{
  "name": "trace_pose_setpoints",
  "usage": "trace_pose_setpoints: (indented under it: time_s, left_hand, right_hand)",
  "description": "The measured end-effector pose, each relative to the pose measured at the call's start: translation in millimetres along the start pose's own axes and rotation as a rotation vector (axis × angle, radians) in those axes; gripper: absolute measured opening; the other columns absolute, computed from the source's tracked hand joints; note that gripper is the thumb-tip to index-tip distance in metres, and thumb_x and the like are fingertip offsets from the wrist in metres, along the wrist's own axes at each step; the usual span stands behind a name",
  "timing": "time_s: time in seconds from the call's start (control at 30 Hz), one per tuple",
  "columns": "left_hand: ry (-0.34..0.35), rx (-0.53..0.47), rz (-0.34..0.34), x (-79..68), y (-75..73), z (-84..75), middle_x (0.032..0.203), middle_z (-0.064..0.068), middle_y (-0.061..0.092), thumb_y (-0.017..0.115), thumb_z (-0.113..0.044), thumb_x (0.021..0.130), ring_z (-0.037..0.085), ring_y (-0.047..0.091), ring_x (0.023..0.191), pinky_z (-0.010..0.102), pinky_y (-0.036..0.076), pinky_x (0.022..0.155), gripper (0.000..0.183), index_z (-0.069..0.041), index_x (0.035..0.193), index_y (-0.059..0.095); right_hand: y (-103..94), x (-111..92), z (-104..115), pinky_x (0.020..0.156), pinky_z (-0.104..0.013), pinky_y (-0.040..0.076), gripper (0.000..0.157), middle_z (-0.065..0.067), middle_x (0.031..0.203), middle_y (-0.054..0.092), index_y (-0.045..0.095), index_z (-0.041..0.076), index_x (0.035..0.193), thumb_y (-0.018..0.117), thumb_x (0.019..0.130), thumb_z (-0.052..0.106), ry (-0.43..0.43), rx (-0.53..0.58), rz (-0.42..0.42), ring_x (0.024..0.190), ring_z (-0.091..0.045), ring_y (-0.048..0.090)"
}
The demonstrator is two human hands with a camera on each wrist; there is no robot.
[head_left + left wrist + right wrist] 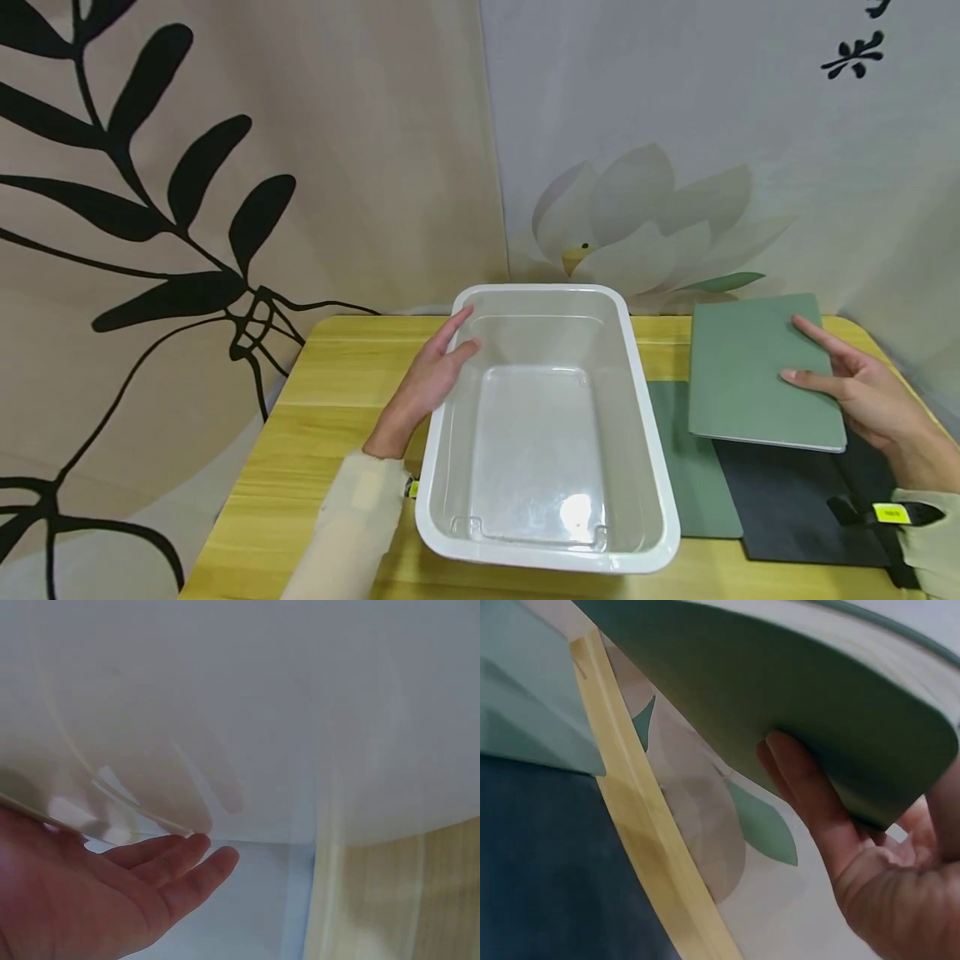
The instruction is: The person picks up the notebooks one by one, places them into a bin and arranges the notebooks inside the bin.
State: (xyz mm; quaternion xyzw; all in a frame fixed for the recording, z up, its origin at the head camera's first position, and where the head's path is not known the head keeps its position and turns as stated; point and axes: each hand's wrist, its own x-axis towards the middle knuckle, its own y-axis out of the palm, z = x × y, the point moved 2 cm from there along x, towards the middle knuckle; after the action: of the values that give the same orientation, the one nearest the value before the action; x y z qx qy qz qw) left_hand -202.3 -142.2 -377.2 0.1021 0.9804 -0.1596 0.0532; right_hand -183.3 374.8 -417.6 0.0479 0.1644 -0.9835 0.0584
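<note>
A white plastic basin (651,429) stands in the middle of the head view. My left hand (427,383) grips its left rim, thumb over the inner side. In the left wrist view the other fingers (199,877) reach under the outer wall. On the right, my right hand (881,400) holds a green notebook (757,367) by its right edge. Thumb and index finger lie on the top cover, while other fingers (802,780) support it from below, page edges showing. The notebook is raised over a second green notebook (701,492) and a dark notebook (798,508) on the table.
The wooden table (300,483) has its back edge against a printed cloth backdrop (390,167) with leaves and a pale flower. Bare wood shows left of the basin. The notebooks on the table lie close along the basin's right side.
</note>
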Motion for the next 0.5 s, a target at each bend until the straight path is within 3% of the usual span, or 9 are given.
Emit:
trace_pose_setpoints:
  time_s: [0.13, 0.27, 0.33, 0.5]
  left_hand:
    - [0.014, -0.002, 0.003, 1.1, -0.6, -1.5, 0.161, -0.012, 0.022, 0.048, -0.048, 0.100, 0.028, 0.047, 0.132, 0.053, 0.042, 0.105, 0.055, -0.044, 0.152, 0.031]
    - [0.029, 0.024, -0.004, 2.2, -0.3, -2.0, 0.161, -0.014, 0.019, 0.047, -0.047, 0.101, 0.019, 0.022, 0.147, 0.054, 0.022, 0.117, 0.056, -0.041, 0.154, 0.029]
    - [0.024, 0.018, -0.004, 2.9, 0.1, -1.5, 0.162, -0.013, 0.018, 0.047, -0.045, 0.101, 0.020, 0.021, 0.148, 0.055, 0.021, 0.117, 0.057, -0.039, 0.155, 0.028]
    - [0.003, -0.010, -0.003, 2.9, 0.8, -0.5, 0.163, -0.012, 0.017, 0.048, -0.044, 0.101, 0.026, 0.036, 0.140, 0.054, 0.035, 0.110, 0.056, -0.043, 0.154, 0.028]
  right_hand:
    - [1.5, -1.8, 6.2, 0.065, -0.024, 0.057, 0.080, 0.010, 0.165, -0.001, 0.009, 0.036, 0.158, 0.058, 0.100, 0.010, -0.029, -0.003, -0.009, 0.096, 0.014, 0.058]
    - [2.6, -5.7, 12.6, 0.068, -0.018, 0.055, 0.080, 0.015, 0.163, 0.005, 0.011, 0.034, 0.159, 0.058, 0.099, 0.008, -0.070, -0.023, -0.026, 0.101, 0.019, 0.053]
    - [2.8, -7.5, 15.9, 0.067, -0.018, 0.055, 0.079, 0.016, 0.163, 0.005, 0.012, 0.034, 0.159, 0.057, 0.099, 0.006, -0.081, -0.008, -0.031, 0.102, 0.019, 0.052]
    - [3.2, -11.7, 23.9, 0.059, -0.029, 0.058, 0.079, 0.014, 0.163, 0.005, 0.016, 0.036, 0.158, 0.056, 0.099, 0.003, -0.066, 0.124, -0.011, 0.090, 0.005, 0.065]
